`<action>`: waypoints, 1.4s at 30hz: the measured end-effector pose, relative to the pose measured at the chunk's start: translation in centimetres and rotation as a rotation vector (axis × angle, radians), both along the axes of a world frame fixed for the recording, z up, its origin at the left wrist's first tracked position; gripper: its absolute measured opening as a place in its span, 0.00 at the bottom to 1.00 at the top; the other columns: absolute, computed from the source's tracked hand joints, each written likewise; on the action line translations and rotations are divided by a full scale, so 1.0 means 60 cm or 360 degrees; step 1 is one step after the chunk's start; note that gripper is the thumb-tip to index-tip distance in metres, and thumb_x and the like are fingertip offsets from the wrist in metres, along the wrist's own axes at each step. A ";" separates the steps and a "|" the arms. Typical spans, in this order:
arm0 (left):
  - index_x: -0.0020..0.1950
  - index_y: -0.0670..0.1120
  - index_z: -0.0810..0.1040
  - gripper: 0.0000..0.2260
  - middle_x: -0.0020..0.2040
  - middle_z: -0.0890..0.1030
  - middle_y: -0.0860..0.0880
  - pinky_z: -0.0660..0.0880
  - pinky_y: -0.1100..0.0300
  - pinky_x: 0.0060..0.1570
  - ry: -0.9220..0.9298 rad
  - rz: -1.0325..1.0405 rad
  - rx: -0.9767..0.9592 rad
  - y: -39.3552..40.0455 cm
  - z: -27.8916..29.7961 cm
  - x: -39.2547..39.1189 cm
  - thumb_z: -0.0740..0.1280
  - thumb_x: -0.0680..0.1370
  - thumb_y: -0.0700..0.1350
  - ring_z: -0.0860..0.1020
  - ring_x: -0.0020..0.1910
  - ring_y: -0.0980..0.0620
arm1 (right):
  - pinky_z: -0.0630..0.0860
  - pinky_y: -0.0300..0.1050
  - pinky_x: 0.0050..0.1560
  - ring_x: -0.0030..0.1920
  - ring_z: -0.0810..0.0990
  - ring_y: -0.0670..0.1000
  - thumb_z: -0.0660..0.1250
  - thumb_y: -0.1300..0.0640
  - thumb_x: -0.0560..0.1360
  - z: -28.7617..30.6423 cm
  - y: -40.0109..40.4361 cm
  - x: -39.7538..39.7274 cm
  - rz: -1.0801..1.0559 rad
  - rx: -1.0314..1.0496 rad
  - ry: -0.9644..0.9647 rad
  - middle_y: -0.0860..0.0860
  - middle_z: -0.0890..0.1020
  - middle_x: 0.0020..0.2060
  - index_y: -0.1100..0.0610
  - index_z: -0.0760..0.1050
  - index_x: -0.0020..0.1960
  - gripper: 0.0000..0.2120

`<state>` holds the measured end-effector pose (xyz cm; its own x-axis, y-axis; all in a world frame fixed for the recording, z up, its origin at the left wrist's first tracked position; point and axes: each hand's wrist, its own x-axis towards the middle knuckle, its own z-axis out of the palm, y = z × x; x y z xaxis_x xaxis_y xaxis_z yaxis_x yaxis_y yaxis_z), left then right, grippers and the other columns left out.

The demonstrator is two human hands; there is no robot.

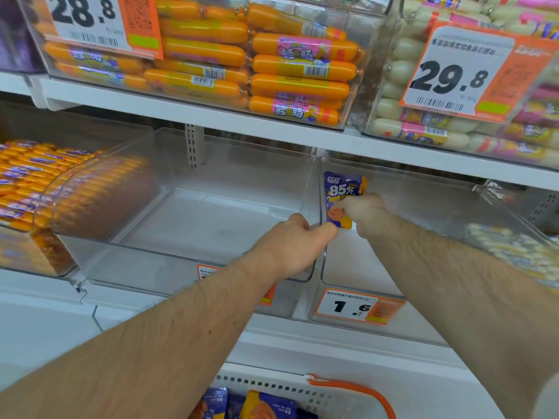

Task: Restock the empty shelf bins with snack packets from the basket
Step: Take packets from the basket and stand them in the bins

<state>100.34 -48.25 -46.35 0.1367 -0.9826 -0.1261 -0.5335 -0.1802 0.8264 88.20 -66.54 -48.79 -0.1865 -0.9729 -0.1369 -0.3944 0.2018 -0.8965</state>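
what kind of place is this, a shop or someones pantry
Most likely a supermarket or convenience store snack aisle. Clear shelf bins carry printed price tags with barcodes, the bins above are packed with orange sausage sticks, and a white restocking basket of snack packets sits below.

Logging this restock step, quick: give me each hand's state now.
Left hand: grips the wall between the two clear bins.
Right hand: pinches a purple snack packet.
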 end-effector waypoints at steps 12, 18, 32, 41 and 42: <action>0.60 0.49 0.70 0.23 0.52 0.77 0.49 0.76 0.51 0.55 -0.0009 0.0008 0.0006 -0.001 -0.001 -0.001 0.59 0.74 0.65 0.78 0.52 0.49 | 0.79 0.47 0.46 0.48 0.84 0.53 0.77 0.61 0.66 -0.035 -0.018 -0.005 0.0107 0.0202 -0.0222 0.54 0.84 0.49 0.58 0.77 0.57 0.21; 0.60 0.49 0.71 0.23 0.51 0.78 0.49 0.76 0.51 0.55 -0.0035 -0.0001 -0.0002 0.002 0.003 -0.003 0.59 0.76 0.64 0.78 0.52 0.49 | 0.72 0.50 0.50 0.56 0.79 0.54 0.76 0.55 0.71 -0.019 0.004 -0.005 0.0158 0.0231 0.0027 0.54 0.80 0.55 0.57 0.73 0.63 0.23; 0.56 0.52 0.74 0.09 0.51 0.76 0.54 0.71 0.60 0.43 -0.0025 0.0012 -0.0773 0.149 0.046 -0.002 0.68 0.77 0.48 0.75 0.41 0.53 | 0.69 0.34 0.36 0.34 0.74 0.44 0.66 0.60 0.72 0.104 0.329 -0.017 0.0292 -0.1189 0.0379 0.42 0.76 0.29 0.53 0.79 0.40 0.05; 0.55 0.52 0.77 0.07 0.50 0.78 0.55 0.67 0.73 0.35 -0.0537 -0.0528 0.0027 0.251 -0.089 0.084 0.67 0.77 0.45 0.74 0.38 0.65 | 0.75 0.43 0.42 0.38 0.78 0.49 0.67 0.61 0.74 -0.154 0.446 0.006 0.1056 -0.0500 0.0727 0.49 0.80 0.36 0.56 0.81 0.46 0.05; 0.57 0.52 0.77 0.09 0.52 0.78 0.55 0.68 0.70 0.39 -0.0603 -0.0578 0.0125 0.252 -0.100 0.094 0.66 0.77 0.46 0.74 0.40 0.63 | 0.75 0.44 0.43 0.40 0.78 0.51 0.66 0.59 0.75 -0.196 0.444 0.007 0.1081 -0.0302 0.0850 0.49 0.80 0.38 0.54 0.81 0.47 0.05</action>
<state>105.96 -33.15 -52.35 -0.1607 -0.9646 -0.2091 -0.8318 0.0183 0.5548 88.59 -39.89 -60.56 0.4473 -0.8941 -0.0216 -0.7507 -0.3622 -0.5526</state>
